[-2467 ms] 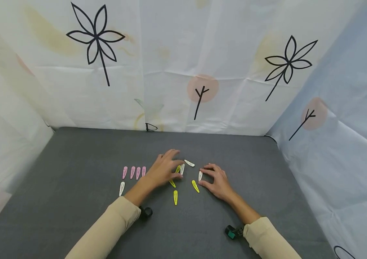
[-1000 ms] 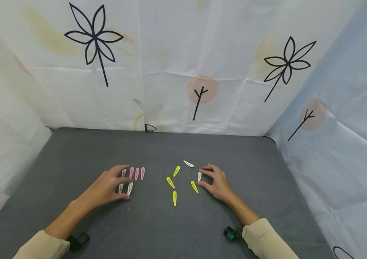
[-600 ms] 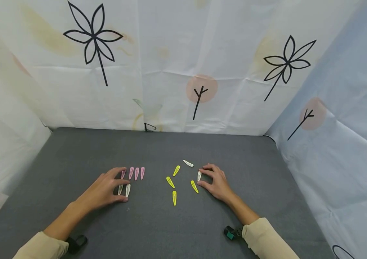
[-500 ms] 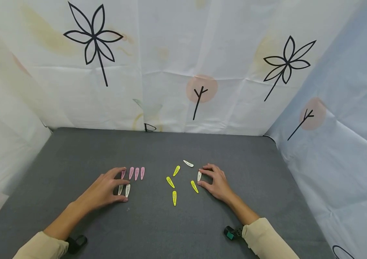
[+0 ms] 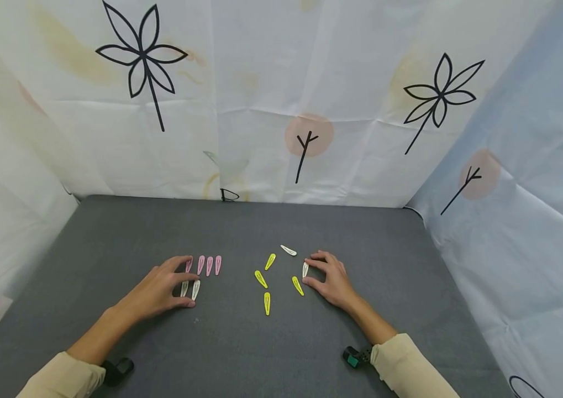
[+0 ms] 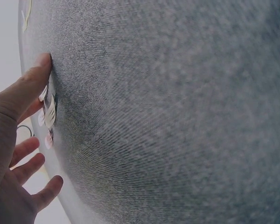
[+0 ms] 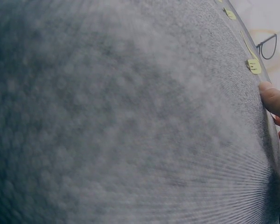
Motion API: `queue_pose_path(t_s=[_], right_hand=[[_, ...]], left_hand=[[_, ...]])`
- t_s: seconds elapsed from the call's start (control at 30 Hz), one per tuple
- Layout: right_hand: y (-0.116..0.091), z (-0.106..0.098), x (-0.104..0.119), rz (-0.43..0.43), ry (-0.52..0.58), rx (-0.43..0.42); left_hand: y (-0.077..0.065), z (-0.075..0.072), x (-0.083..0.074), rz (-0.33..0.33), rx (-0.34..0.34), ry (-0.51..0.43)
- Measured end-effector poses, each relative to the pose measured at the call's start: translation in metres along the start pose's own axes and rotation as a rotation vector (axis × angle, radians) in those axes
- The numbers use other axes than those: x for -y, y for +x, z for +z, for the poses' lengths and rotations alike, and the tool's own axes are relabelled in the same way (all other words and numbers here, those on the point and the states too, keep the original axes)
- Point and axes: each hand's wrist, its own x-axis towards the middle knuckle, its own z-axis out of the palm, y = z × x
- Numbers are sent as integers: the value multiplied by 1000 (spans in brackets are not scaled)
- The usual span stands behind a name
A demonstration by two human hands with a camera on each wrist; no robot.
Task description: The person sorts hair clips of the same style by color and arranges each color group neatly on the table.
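Note:
My left hand (image 5: 159,290) holds a white snap hair clip (image 5: 196,290) lengthwise between thumb and index finger, over the dark grey table at left. Just left of it, partly behind the fingers, lies another white hair clip (image 5: 184,289). Above them is a row of several pink hair clips (image 5: 209,266), the leftmost partly covered by the hand. My right hand (image 5: 332,281) has thumb and index finger at the two ends of a white hair clip (image 5: 305,270). Close to its thumb is a yellow hair clip (image 5: 298,286). In the left wrist view the thumb (image 6: 35,79) touches the cloth.
Between the hands lie more yellow hair clips (image 5: 267,304) and a slanted white hair clip (image 5: 288,250). The grey cloth-covered table (image 5: 241,354) reaches a printed white curtain (image 5: 256,138) at the back and sides.
My left hand has moved from the middle clips to the left, bringing a white hair clip beside the other white one, then shifted it slightly left. The right hand stays in place.

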Motion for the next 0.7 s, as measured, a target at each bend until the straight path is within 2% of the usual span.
queue_pose_path(t_s=[0.53,0.7], right_hand=[[0,3,-1,-33,-4,-17],[-1,1,-1,-23,-15,-5]], left_hand=[[-1,-8,-5,-4,22,-7],[11,-11,-12,27,1,-30]])
